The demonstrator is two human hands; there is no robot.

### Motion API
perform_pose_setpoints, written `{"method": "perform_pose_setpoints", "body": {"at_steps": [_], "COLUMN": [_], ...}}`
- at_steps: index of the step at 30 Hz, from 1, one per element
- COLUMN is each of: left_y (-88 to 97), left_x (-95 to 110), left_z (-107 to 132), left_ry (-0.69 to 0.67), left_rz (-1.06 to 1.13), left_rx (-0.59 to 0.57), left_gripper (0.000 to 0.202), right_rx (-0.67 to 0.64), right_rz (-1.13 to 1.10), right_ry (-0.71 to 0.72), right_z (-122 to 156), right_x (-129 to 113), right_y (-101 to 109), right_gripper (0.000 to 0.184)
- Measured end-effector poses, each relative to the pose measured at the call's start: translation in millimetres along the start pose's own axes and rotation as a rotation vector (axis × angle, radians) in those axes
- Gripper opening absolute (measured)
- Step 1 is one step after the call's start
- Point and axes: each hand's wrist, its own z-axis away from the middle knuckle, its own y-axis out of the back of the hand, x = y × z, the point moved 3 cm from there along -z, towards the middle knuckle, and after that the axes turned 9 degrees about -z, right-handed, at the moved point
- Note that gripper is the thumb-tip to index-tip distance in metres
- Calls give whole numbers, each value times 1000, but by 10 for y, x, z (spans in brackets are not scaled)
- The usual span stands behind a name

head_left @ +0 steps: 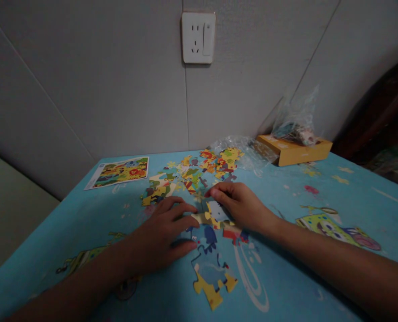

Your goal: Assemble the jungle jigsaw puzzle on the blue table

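Observation:
My left hand (170, 230) lies with its fingers spread, the fingertips at the left edge of a few puzzle pieces. Those include a dark blue piece (209, 237) and, nearer to me, a blue-and-yellow joined section (212, 279). Thumb and fingers of my right hand (237, 201) are pinched together at the top edge of a pale grey and yellow puzzle piece (217, 211), whose grip is partly hidden. A red and cream piece (231, 233) lies beneath the right wrist.
Beyond the hands is a loose heap of puzzle pieces (192, 172). The picture sheet (121, 172) lies at the back left. Clear plastic wrap (249, 152) and a yellow box (297, 152) with a plastic bag (296, 118) on it stand against the wall. A socket (199, 38) is above.

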Motion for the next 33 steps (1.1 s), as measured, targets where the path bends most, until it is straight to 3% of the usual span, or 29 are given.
{"method": "perform_pose_setpoints", "body": {"at_steps": [2,6,13,16,19,22,24,26,30,33], "left_y": [-3,-4,35,30,16,21,37,56,61,46], "left_x": [-7,-52,-85,-114,-148,-165,-152,-118,-81,-117], "left_z": [-11,-8,-3,0,15,38,54,69,90,96], "left_ry": [16,21,33,50,50,40,8,-66,-159,-118], "left_rz": [10,14,-3,-11,-8,5,14,23,30,50], "left_rx": [25,76,131,119,115,110,86,43,-41,-47], "left_gripper": [21,24,28,29,35,42,49,52,41,34], "right_rx": [8,19,-6,-138,-265,-245,-216,-333,-715,-811], "right_rz": [1,-101,-263,-233,-80,148,303,376,461,558], "right_ry": [-42,-165,-185,-45,203,453,540,575,586,532], "right_z": [-22,-24,-21,28,100,160,194,247,420,493], "right_x": [55,119,74,0,-115,-237,-302,-354,-410,-401], "right_y": [-1,5,-1,-63,-127,-106,-61,-54,-169,-257], "right_gripper": [29,32,32,31,35,41,29,18,18,22]}}
